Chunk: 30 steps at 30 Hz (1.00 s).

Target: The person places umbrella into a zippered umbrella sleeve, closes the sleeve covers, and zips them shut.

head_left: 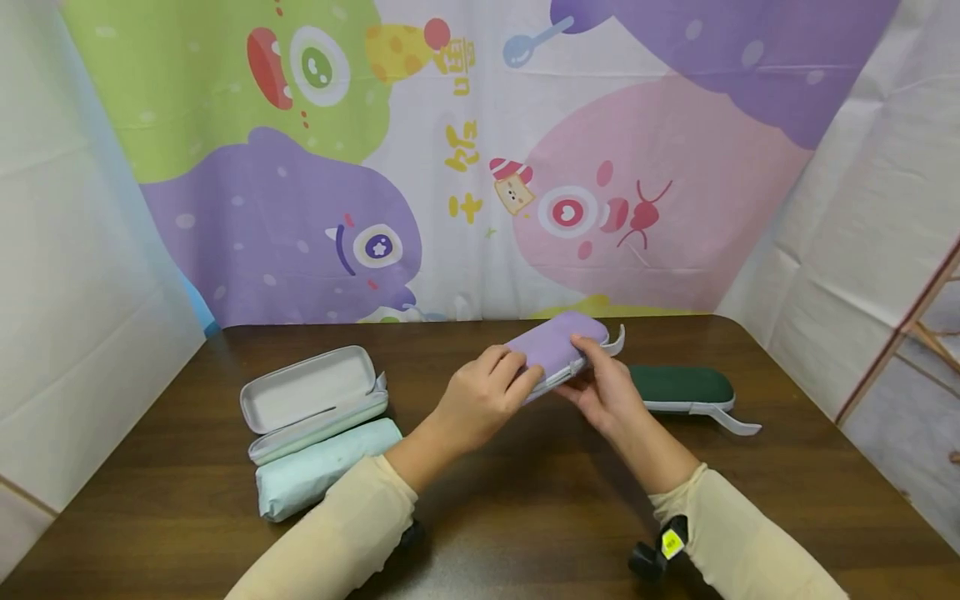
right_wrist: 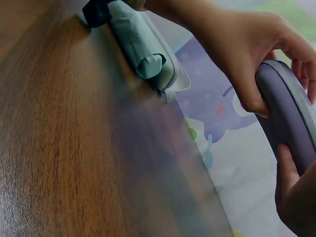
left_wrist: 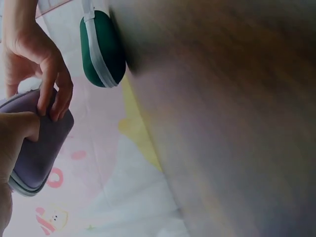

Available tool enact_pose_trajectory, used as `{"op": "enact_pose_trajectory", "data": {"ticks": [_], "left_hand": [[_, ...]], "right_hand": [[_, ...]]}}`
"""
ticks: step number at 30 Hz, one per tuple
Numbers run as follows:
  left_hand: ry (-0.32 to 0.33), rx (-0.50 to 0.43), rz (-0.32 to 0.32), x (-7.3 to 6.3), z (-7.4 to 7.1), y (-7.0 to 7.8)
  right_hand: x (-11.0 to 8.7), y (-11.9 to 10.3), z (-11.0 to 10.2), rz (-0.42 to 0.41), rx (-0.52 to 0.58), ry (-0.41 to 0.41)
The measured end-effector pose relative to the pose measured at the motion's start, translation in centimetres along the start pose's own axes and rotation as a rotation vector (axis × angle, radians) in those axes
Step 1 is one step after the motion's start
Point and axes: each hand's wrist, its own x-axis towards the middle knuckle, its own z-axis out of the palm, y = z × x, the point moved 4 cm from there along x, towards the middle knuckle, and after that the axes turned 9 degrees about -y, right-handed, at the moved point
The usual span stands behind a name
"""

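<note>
A purple zippered case (head_left: pixel 558 346) with a light grey zip edge and strap is held tilted above the table. My left hand (head_left: pixel 487 387) grips its near left end, fingers over the top. At the right end, my right hand (head_left: pixel 606 387) holds the case with the thumb on top and fingers beneath. In the left wrist view the purple case (left_wrist: pixel 44 143) looks closed, and both hands are on it. The right wrist view shows the left thumb pressed on the side of the case (right_wrist: pixel 284 116).
A dark green zippered case (head_left: pixel 682 385) lies closed on the table (head_left: pixel 517 517) at right. On the left, a mint case (head_left: pixel 322 433) lies open, showing its grey lining (head_left: pixel 311 387). Before it rests a mint fabric bundle (head_left: pixel 326 467) resembling a folded umbrella. A cartoon-printed curtain (head_left: pixel 465 250) hangs behind.
</note>
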Motion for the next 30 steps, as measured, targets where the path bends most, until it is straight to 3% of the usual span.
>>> {"op": "enact_pose_trajectory", "data": {"ticks": [4, 8, 12, 16, 20, 24, 27, 30], "left_hand": [[-0.044, -0.034, 0.000, 0.1, 0.0, 0.1], [-0.100, -0.238, -0.095, -0.1, 0.1, -0.4], [-0.109, -0.560, -0.308, -0.5, 0.5, -1.6], [-0.117, -0.908, -0.601, -1.0, 1.3, -3.3], [-0.201, -1.209, -0.913, -1.6, 2.4, -4.5], [-0.290, -1.502, -1.152, -2.4, 3.7, -4.9], [-0.310, -1.742, -1.262, -3.2, 4.6, -4.8], [-0.351, -1.948, -1.295, -3.8, 5.0, -4.4]], "right_hand": [[0.0, -0.2, -0.1, -0.069, -0.025, 0.049], [0.0, -0.5, -0.2, -0.113, -0.074, 0.048], [-0.2, -0.7, -0.3, -0.116, -0.116, 0.044], [-0.3, -0.6, -0.3, -0.103, -0.163, 0.029], [-0.6, -0.4, -0.1, -0.096, -0.208, -0.010], [-0.9, -0.5, 0.4, -0.094, -0.243, -0.062], [-1.1, -0.5, 0.7, -0.075, -0.270, -0.109], [-1.3, -0.6, 1.0, -0.042, -0.285, -0.143]]}}
